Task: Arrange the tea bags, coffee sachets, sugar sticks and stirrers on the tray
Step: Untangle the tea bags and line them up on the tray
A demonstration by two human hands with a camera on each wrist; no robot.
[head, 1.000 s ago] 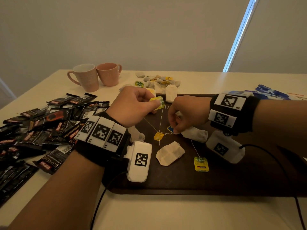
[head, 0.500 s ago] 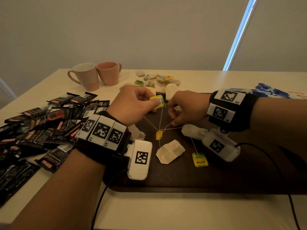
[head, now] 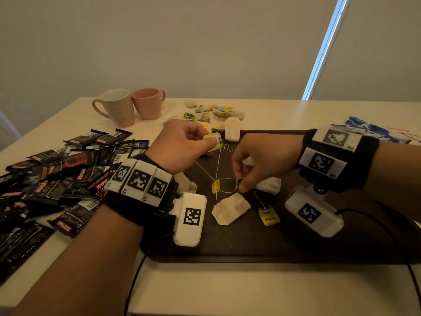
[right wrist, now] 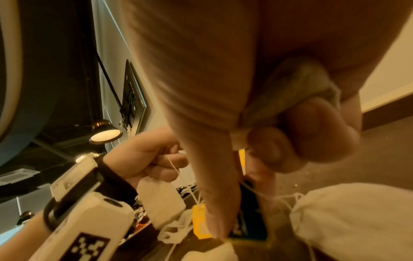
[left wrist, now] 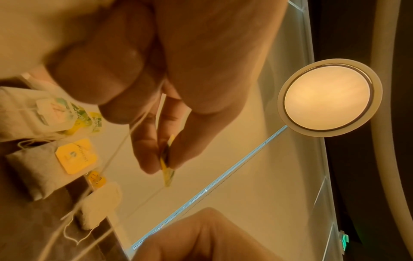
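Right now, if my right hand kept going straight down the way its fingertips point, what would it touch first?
Probably the dark tray: the right hand pinches a small blue tag just above it, beside the yellow tag. The gap is hard to judge.

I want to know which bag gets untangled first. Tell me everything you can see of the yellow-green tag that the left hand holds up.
The tag is a small paper label, yellow with a green band and print too small to read. The left hand pinches it between thumb and fingers, raised above the far edge of the dark tray. A thin white string runs down from it to a tangle of strings beside an orange tag above the tray.
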